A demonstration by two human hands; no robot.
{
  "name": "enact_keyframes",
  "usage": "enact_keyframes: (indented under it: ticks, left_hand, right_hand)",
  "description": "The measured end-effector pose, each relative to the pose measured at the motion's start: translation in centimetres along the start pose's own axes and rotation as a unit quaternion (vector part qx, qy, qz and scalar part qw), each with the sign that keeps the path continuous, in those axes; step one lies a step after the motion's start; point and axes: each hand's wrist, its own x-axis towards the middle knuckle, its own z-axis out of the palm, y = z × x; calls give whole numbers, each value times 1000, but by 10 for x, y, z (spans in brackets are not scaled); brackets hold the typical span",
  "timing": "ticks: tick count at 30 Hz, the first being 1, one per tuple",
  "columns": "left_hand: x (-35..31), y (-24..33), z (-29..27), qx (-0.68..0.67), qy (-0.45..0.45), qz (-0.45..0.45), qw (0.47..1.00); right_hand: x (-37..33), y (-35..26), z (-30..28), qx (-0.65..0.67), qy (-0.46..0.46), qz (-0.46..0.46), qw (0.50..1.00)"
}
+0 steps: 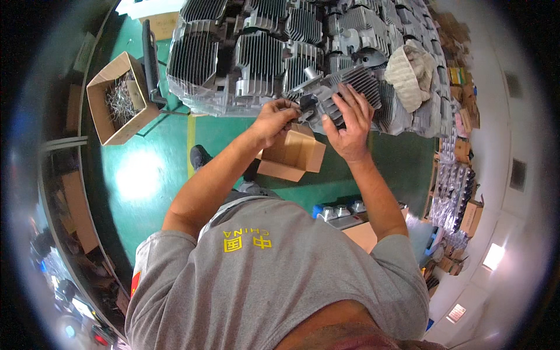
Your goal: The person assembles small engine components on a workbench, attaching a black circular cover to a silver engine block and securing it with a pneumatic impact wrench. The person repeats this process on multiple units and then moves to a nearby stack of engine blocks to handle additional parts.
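Note:
A grey finned metal casting (369, 83) lies tilted at the near edge of a large stack of similar castings (256, 61). My right hand (352, 123) grips its near side, fingers laid over the fins and thumb apart on the left. Close by on the left, my left hand (274, 121) is closed in a pinch at the casting's end, beside a small dark part (307, 101). Whatever sits between those fingertips is too small to make out. A crumpled beige cloth (410, 74) rests on the castings to the right of my right hand.
Below my hands an open cardboard box (290, 150) stands on the green floor (154, 201). Another carton (119, 131) at the left holds a tangle of thin metal scraps, next to a dark metal frame (151, 64). Wrapped goods (450, 189) line the right wall.

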Motion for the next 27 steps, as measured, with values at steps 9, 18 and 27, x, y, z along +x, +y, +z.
enact_keyframes:
  ticks: [9, 18, 27]
  left_hand:
    - [4, -5, -6, -5, -11, -6, 1000]
    - [8, -13, -11, -27, -6, 0, 1000]
    - [8, -14, -12, -16, -2, -8, 1000]
  right_hand:
    - [-4, -2, 5, 3, -4, 2, 1000]
    - [-6, -1, 10, 5, -3, -9, 1000]
    - [3, -3, 1, 4, -34, -8, 999]
